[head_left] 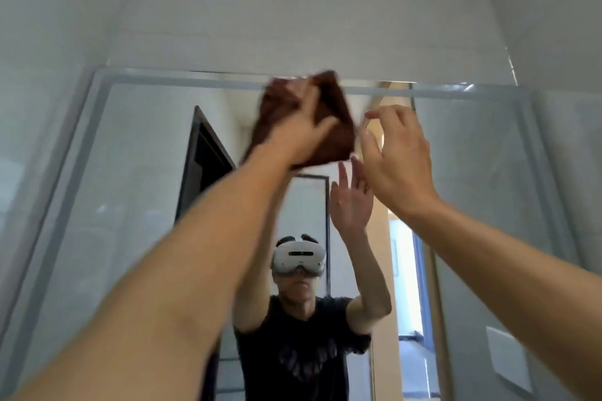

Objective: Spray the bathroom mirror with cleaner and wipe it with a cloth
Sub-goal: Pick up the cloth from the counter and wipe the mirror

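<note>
Left hand (301, 127) flat against the brown cloth (329, 120), fingers spread and straight, pressing it onto the mirror (136, 192) near the top edge, centre. Cloth is motion-blurred, bunched under the palm, its upper corner reaching the mirror's frosted border. Right hand (395, 159) just right of the cloth, fingers apart and relaxed, holding nothing; can't tell if it touches the glass. Both arms raised. Reflection shows a person in a white headset (298, 259) and dark t-shirt (299, 355), plus an open doorway (407, 303) behind. White tiled wall (293, 10) above the mirror.
</note>
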`<action>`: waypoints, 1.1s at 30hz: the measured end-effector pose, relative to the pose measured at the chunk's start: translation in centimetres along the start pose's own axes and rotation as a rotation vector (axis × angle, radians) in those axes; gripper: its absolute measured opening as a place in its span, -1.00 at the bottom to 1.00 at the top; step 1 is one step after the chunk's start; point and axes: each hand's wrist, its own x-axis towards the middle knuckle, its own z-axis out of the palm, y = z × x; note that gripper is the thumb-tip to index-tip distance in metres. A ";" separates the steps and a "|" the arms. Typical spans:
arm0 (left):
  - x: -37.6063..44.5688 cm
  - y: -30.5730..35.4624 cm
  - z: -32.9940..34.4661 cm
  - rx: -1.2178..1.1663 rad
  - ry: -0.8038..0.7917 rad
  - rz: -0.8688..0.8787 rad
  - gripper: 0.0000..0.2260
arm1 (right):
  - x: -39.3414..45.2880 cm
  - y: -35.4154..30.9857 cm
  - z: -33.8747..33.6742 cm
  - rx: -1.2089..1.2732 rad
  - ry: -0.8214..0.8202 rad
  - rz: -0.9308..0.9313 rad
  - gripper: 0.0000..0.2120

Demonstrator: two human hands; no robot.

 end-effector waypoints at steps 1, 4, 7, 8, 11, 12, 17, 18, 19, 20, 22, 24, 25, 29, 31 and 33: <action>0.7 -3.7 0.3 0.015 0.063 -0.075 -0.31 | 0.1 -0.3 -0.3 -0.018 -0.023 -0.008 -0.69; -1.7 -14.3 -3.2 0.186 0.244 -0.501 -0.30 | 0.2 0.5 -1.6 -0.018 -0.067 -0.012 -0.69; -5.2 -17.9 -3.8 0.238 0.364 -0.815 -0.26 | 0.1 2.0 -3.6 -0.016 -0.051 0.000 -0.70; -5.4 -17.5 -3.4 0.234 0.391 -0.881 -0.25 | 0.2 2.7 -4.2 -0.029 -0.049 0.006 -0.71; -3.9 -13.7 -2.2 0.207 0.425 -0.949 -0.23 | 0.6 5.1 -6.5 -0.045 -0.031 0.038 -0.72; -2.9 -11.8 -1.8 0.202 0.399 -0.923 -0.23 | 0.8 5.8 -7.3 -0.053 -0.021 0.048 -0.72; 2.1 2.3 3.6 0.197 0.224 -0.567 -0.25 | 0.9 9.0 -10.8 -0.076 -0.020 0.081 -0.68; 2.9 6.0 5.2 0.214 0.192 -0.482 -0.25 | 0.9 9.5 -11.6 -0.090 -0.038 0.074 -0.66; 3.5 9.6 6.6 0.212 0.148 -0.399 -0.24 | 1.0 10.1 -12.4 -0.106 -0.062 0.063 -0.65; 3.8 13.1 7.9 0.222 0.115 -0.321 -0.24 | 1.2 10.6 -13.1 -0.132 -0.087 0.046 -0.63; 4.0 18.8 10.0 0.186 0.086 -0.196 -0.24 | 1.7 11.6 -14.1 -0.179 -0.126 0.011 -0.60; 3.6 23.1 11.5 0.135 0.036 -0.063 -0.29 | 2.1 12.5 -14.5 -0.217 -0.156 -0.011 -0.56; 2.8 25.1 12.1 0.068 0.009 -0.009 -0.34 | 2.3 13.0 -14.5 -0.244 -0.173 -0.008 -0.55; -0.3 28.3 11.6 -0.138 0.132 0.121 -0.55 | 1.6 14.5 -13.0 -0.307 -0.232 0.033 -0.57; -1.4 26.7 11.4 0.068 -0.019 0.330 -0.43 | 0.7 14.5 -11.3 -0.272 -0.224 0.116 -0.55; -1.5 23.7 11.1 0.213 -0.074 0.382 -0.34 | 0.2 13.9 -9.3 -0.241 -0.215 0.173 -0.53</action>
